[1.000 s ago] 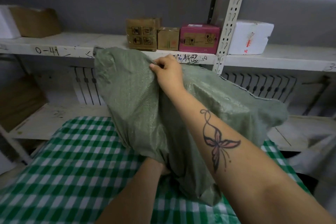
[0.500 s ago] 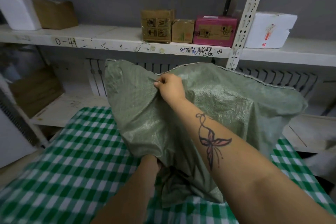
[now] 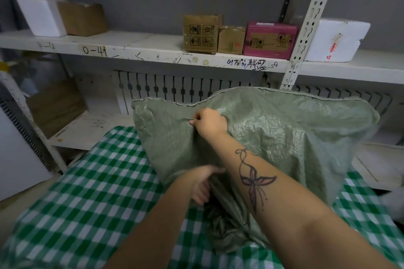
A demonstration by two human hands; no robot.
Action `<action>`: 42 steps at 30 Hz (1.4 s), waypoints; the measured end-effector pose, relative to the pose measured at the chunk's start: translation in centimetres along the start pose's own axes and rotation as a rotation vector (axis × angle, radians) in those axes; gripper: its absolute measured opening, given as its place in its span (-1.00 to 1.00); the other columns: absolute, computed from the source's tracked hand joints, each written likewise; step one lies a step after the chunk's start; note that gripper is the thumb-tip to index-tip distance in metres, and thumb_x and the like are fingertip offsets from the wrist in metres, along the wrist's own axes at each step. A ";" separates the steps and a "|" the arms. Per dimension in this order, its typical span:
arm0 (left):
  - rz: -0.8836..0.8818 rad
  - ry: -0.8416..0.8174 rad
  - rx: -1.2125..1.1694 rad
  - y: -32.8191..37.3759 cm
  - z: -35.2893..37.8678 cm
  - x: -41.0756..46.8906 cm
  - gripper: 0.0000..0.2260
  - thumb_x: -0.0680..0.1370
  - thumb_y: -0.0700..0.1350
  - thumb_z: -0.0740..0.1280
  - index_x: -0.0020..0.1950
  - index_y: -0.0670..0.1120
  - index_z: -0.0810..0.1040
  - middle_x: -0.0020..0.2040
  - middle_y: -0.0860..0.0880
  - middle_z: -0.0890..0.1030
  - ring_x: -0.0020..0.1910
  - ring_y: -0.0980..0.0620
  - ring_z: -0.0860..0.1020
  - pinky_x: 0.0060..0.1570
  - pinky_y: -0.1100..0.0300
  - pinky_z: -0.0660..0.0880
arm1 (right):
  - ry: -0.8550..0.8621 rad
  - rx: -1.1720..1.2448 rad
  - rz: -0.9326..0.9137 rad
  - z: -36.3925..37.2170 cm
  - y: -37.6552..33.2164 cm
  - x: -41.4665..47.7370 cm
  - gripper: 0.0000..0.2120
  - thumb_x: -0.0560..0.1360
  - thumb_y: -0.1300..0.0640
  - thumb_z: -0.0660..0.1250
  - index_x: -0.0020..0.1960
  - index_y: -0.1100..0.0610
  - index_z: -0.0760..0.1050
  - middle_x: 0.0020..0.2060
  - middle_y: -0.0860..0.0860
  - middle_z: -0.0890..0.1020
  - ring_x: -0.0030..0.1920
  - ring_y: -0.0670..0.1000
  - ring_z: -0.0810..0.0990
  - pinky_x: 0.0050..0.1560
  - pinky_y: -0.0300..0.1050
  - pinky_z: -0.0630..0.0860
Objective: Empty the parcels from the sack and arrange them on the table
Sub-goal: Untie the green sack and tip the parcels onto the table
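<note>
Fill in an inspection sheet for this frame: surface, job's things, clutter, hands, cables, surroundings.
Surface: table, covered by a green-and-white checked cloth.
Job's things: green woven sack bulging on the table, its crumpled mouth toward the person; no parcels seen on the cloth.
Clutter: nothing seen.
Hands: right hand pinches the sack's fabric just below its stitched edge; left hand is at the sack's mouth, grip unclear.
Cables: nothing seen.
Surroundings: white shelf behind the table carries a tall brown box, a small brown box, a pink box and a white foam box; a radiator shows below it.
</note>
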State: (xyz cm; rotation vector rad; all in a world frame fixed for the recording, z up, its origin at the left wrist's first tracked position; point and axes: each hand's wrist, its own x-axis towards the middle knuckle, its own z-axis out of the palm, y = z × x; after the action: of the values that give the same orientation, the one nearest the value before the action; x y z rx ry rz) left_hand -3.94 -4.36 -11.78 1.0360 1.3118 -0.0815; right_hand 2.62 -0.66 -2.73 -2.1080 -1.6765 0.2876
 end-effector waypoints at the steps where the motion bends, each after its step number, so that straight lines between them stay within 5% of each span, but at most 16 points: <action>1: 0.075 0.100 -0.015 0.9 0.0 -0.3 -0.31 0.48 0.20 0.28 0.41 -0.27 0.31 0.32 -0.27 0.45 0.27 -0.21 0.47 0.21 -0.04 0.44 | -0.019 0.011 0.001 -0.2 -0.1 0.0 -0.85 0.53 0.02 0.31 -0.03 0.08 0.59 0.00 0.07 0.65 0.08 0.11 0.59 0.11 -0.03 0.46; 5: 0.375 0.571 -0.110 3.8 0.2 -0.5 -0.31 0.45 0.18 0.29 0.44 -0.15 0.18 0.34 -0.22 0.40 0.24 -0.25 0.47 0.16 -0.11 0.49 | 0.050 0.008 -0.021 -1.8 0.5 0.2 -0.79 0.51 0.15 0.28 0.10 0.02 0.59 0.12 0.05 0.62 0.18 0.10 0.55 0.17 -0.03 0.46; 10: 0.465 0.683 -0.368 5.6 1.7 -1.4 -0.26 0.53 0.28 0.11 0.54 -0.09 -0.05 0.52 -0.23 0.06 0.46 -0.25 0.18 0.35 -0.12 0.21 | 0.231 -0.206 0.185 -4.4 3.7 0.4 -0.54 0.49 0.06 0.21 0.38 0.05 0.35 0.38 0.14 0.38 0.42 0.19 0.27 0.39 0.11 0.16; 13: 0.494 0.870 -0.064 6.9 1.6 -2.0 -0.15 0.49 0.29 0.19 0.55 -0.10 -0.17 0.56 -0.15 -0.18 0.53 -0.20 -0.15 0.45 -0.19 -0.07 | 0.034 -0.261 0.423 -5.4 6.1 0.1 -0.29 0.52 -0.18 0.15 0.54 0.09 0.01 0.52 0.21 0.07 0.51 0.29 0.04 0.44 0.33 -0.08; 16: 0.610 0.958 0.339 8.7 1.3 -2.5 -0.20 0.52 0.23 0.19 0.55 -0.10 -0.17 0.56 -0.14 -0.18 0.52 -0.19 -0.24 0.44 -0.19 -0.23 | -0.033 -0.133 0.496 -5.0 8.2 -0.4 -0.23 0.50 -0.28 0.12 0.55 0.09 -0.02 0.48 0.19 0.23 0.46 0.24 0.24 0.43 0.27 0.16; 20: 0.645 0.881 0.679 10.9 1.2 -2.1 -0.24 0.52 0.31 0.09 0.55 -0.07 -0.08 0.56 -0.13 0.05 0.54 -0.20 -0.09 0.41 -0.25 -0.25 | 0.080 -0.184 0.414 -4.9 10.0 -1.1 -0.49 0.55 -0.17 0.17 0.29 0.20 0.42 0.23 0.17 0.53 0.23 0.18 0.51 0.20 0.04 0.44; 23: 0.588 0.848 0.790 11.3 1.5 -1.4 -0.26 0.51 0.33 0.08 0.54 -0.07 0.02 0.51 -0.12 0.21 0.50 -0.20 0.13 0.40 -0.30 -0.14 | 0.087 -0.089 0.356 -5.3 10.9 -1.2 -0.61 0.53 -0.11 0.26 0.09 0.21 0.56 0.06 0.15 0.62 0.07 0.14 0.59 0.04 -0.06 0.50; 26: 0.587 0.829 0.843 11.1 2.0 -0.7 -0.38 0.54 0.28 0.07 0.49 -0.06 0.21 0.46 -0.10 0.32 0.41 -0.15 0.32 0.38 -0.24 0.07 | 0.129 -0.019 0.298 -5.8 11.5 -0.9 -0.77 0.51 -0.01 0.33 -0.14 0.17 0.53 -0.11 0.12 0.60 -0.06 0.12 0.59 -0.05 -0.09 0.48; 29: 0.606 0.862 0.867 11.0 2.3 -0.7 -0.54 0.59 0.20 0.08 0.33 -0.03 0.45 0.27 -0.08 0.52 0.23 -0.09 0.49 0.22 -0.04 0.28 | 0.167 0.015 0.264 -5.7 12.1 -0.3 -0.65 0.48 0.00 0.37 -0.39 0.08 0.33 -0.28 0.04 0.51 -0.17 0.08 0.52 -0.07 -0.04 0.52; 32: 0.622 0.921 0.871 10.9 2.4 -0.8 -0.67 0.61 0.10 0.12 0.26 0.01 0.51 0.15 -0.06 0.60 0.15 -0.06 0.54 0.17 0.02 0.29 | 0.150 0.091 0.246 -5.5 12.4 -0.1 -0.62 0.42 0.00 0.43 -0.40 0.05 0.28 -0.37 -0.03 0.47 -0.19 0.04 0.50 -0.09 -0.06 0.48; 34: 0.642 0.979 0.855 10.7 2.4 -0.7 -0.76 0.61 -0.02 0.17 0.20 0.01 0.54 0.06 -0.06 0.64 0.07 -0.05 0.56 0.15 0.05 0.28 | 0.151 0.074 0.205 -5.5 12.6 0.0 -0.64 0.38 0.01 0.46 -0.39 0.03 0.29 -0.24 -0.02 0.54 -0.04 0.01 0.49 0.07 -0.04 0.46; 37: 0.670 1.052 0.793 10.5 2.2 -0.4 -0.73 0.60 -0.20 0.14 0.13 0.03 0.58 -0.02 -0.04 0.66 -0.02 -0.04 0.56 0.11 0.10 0.27 | 0.119 0.058 0.159 -5.6 12.1 0.1 -0.89 0.41 0.13 0.33 -0.18 0.00 0.39 0.05 0.01 0.47 0.18 0.07 0.36 0.20 -0.01 0.25; 39: 0.749 1.058 0.681 10.4 1.8 -0.3 -0.72 0.61 -0.19 0.14 0.16 0.06 0.58 0.04 -0.03 0.65 0.02 -0.05 0.53 0.09 0.12 0.27 | 0.067 0.087 0.201 -5.5 12.3 0.6 -0.57 0.42 0.14 0.28 0.27 0.00 0.32 0.34 0.06 0.36 0.35 0.13 0.28 0.30 0.04 0.19; 40: 0.814 1.060 0.617 10.4 1.5 -0.4 -0.73 0.61 -0.17 0.15 0.17 0.06 0.57 0.08 -0.01 0.64 0.06 -0.04 0.51 0.10 0.14 0.27 | 0.035 0.071 0.234 -5.5 12.3 0.7 -0.36 0.44 0.09 0.29 0.46 0.00 0.13 0.47 0.06 0.21 0.44 0.16 0.19 0.38 0.10 0.14; 42: 0.979 1.037 0.533 10.5 1.1 -0.9 -0.76 0.61 -0.14 0.17 0.18 0.00 0.57 0.11 0.01 0.60 0.12 -0.02 0.48 0.16 0.15 0.25 | -0.015 0.038 0.276 -5.5 12.0 0.8 -0.08 0.45 0.00 0.35 0.54 -0.04 -0.24 0.55 0.08 -0.10 0.53 0.19 -0.04 0.46 0.24 -0.05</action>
State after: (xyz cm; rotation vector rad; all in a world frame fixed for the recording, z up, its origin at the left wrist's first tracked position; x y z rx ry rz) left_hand 2.71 0.51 -5.12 2.2532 1.5330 1.0135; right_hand 15.59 -3.07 -3.18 -2.3126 -1.3745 0.4156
